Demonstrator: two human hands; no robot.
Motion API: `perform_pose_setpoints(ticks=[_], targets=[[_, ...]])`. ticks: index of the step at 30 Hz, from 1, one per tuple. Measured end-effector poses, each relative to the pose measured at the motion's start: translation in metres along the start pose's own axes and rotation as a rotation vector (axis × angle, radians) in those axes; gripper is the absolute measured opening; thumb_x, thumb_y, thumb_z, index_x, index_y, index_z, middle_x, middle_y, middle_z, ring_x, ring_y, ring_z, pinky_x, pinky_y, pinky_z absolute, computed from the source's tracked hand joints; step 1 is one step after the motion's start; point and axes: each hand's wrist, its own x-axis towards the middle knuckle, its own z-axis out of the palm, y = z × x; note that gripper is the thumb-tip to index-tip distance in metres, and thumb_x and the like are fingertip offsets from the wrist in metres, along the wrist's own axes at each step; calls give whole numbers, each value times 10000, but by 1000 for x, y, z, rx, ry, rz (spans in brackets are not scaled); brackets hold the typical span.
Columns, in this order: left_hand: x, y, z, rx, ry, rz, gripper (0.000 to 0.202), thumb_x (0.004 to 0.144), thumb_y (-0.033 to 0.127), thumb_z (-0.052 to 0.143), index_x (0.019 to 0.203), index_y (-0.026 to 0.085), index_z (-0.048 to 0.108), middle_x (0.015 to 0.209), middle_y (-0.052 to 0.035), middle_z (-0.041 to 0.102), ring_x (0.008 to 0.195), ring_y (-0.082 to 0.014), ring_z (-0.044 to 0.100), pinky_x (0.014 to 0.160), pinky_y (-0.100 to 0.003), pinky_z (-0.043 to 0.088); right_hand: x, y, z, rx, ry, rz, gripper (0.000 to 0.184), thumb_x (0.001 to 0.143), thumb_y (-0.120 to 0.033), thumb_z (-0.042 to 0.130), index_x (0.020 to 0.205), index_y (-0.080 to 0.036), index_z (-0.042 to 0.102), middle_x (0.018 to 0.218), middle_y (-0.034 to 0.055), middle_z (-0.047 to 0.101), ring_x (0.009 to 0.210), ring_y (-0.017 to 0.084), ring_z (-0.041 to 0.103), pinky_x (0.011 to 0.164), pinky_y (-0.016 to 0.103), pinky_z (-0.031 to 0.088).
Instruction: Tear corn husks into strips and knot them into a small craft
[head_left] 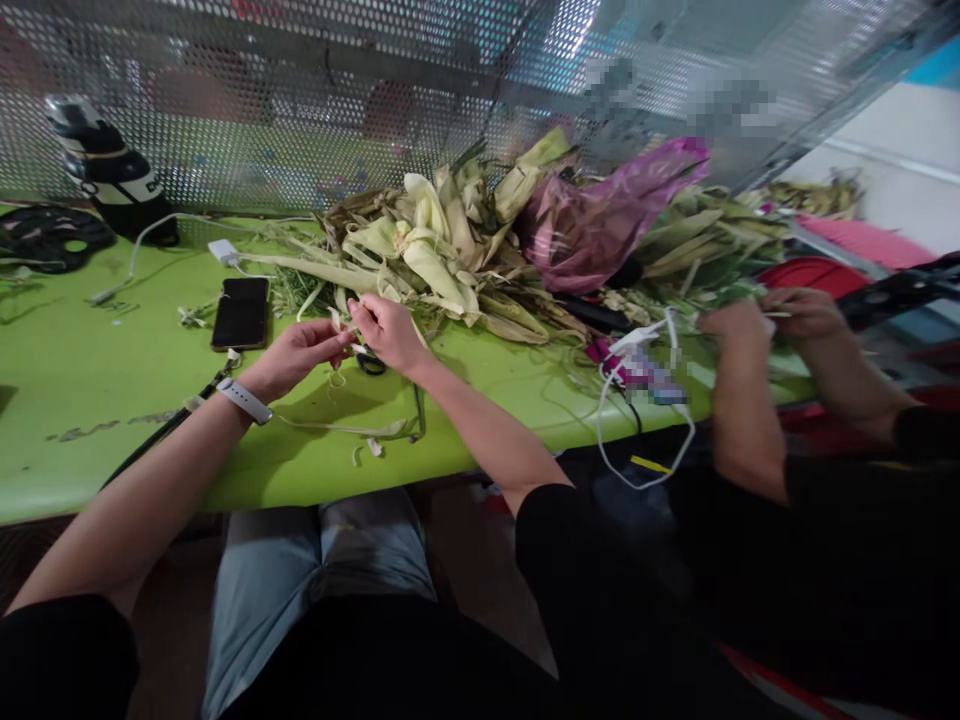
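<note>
My left hand [300, 355], with a light watch strap on its wrist, is closed in a pinch. Close beside it, my right hand [388, 335] is also pinching. Thin pale strips of corn husk [335, 320] show between and below the fingertips of both hands. Under my right hand lies a dark looped handle [370, 362], perhaps of scissors, mostly hidden. Just behind my hands a large heap of corn husks [442, 250] spreads over the green table [300, 470]. A phone [240, 314] lies left of my left hand.
A black bottle [112, 175] and a white charger [223, 252] are at the back left. A pink plastic bag [585, 225] sits in the heap. On the right, a co-worker's hands [772, 320] work near a white cable [604, 420] hanging over the edge. A perforated metal panel [300, 120] stands behind.
</note>
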Motion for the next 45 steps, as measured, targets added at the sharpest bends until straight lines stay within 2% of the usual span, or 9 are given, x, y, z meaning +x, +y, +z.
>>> perform_pose_setpoints(ticks=[3, 9, 13, 15, 20, 26, 32, 41, 45], targets=[[0, -3, 1, -46, 31, -7, 311, 780, 454, 785, 803, 149, 733, 736, -41, 688, 687, -134, 624, 722, -272, 487, 1, 4, -3, 77, -39, 36, 487, 965, -602, 427, 653, -231, 379, 602, -27, 434, 601, 129, 425, 626, 267, 372], [3, -6, 5, -349, 225, -62, 299, 842, 422, 720, 993, 163, 731, 926, -77, 761, 943, -192, 714, 886, -302, 501, 5, 15, -17, 327, -14, 170, 501, 1003, -536, 369, 618, -227, 453, 529, -45, 416, 465, 103, 421, 502, 256, 394], [3, -4, 7, -385, 284, 6, 274, 798, 331, 756, 1012, 165, 711, 1031, -81, 755, 987, -192, 703, 900, -301, 508, -1, 5, -7, 398, -324, 252, 355, 919, -434, 581, 676, -175, 588, 636, 7, 628, 492, 94, 550, 452, 225, 432], [3, -5, 7, -373, 292, 33, 281, 781, 313, 770, 1013, 173, 699, 1017, -82, 754, 975, -195, 697, 855, -300, 522, -5, -2, 3, 503, -388, 316, 312, 881, -448, 637, 780, -152, 639, 710, 32, 696, 516, 100, 607, 453, 211, 473], [3, -7, 8, -362, 316, 92, 277, 778, 326, 785, 992, 176, 694, 982, -67, 745, 906, -166, 678, 810, -284, 526, -8, -6, 17, 694, -285, 357, 283, 888, -434, 645, 837, -156, 631, 625, -14, 691, 416, 57, 553, 421, 164, 465], [3, -9, 9, -381, 315, 111, 303, 720, 334, 845, 951, 180, 723, 957, -41, 740, 813, -124, 654, 725, -242, 512, -7, -3, 19, 715, -276, 382, 166, 921, -305, 611, 840, -161, 603, 629, -30, 687, 429, 53, 556, 436, 158, 475], [4, -12, 6, -325, 367, 135, 294, 708, 346, 853, 912, 162, 750, 1071, -62, 727, 850, -119, 663, 800, -244, 520, -6, -3, 11, 668, -424, 287, 221, 955, -232, 561, 745, -172, 536, 532, -69, 571, 453, 53, 539, 475, 159, 475], [2, -3, 6, -307, 372, 124, 307, 694, 338, 857, 892, 145, 724, 1019, -79, 735, 883, -153, 687, 796, -271, 529, -5, 0, 7, 608, -488, 232, 210, 941, -316, 603, 799, -163, 580, 533, -58, 575, 476, 65, 550, 493, 174, 450], [2, 0, 3, -308, 386, 92, 332, 704, 338, 845, 939, 147, 707, 916, -45, 726, 802, -128, 680, 777, -261, 542, -3, 2, 0, 573, -349, 320, 369, 923, -465, 598, 717, -160, 594, 513, -37, 579, 446, 73, 547, 472, 190, 430]])
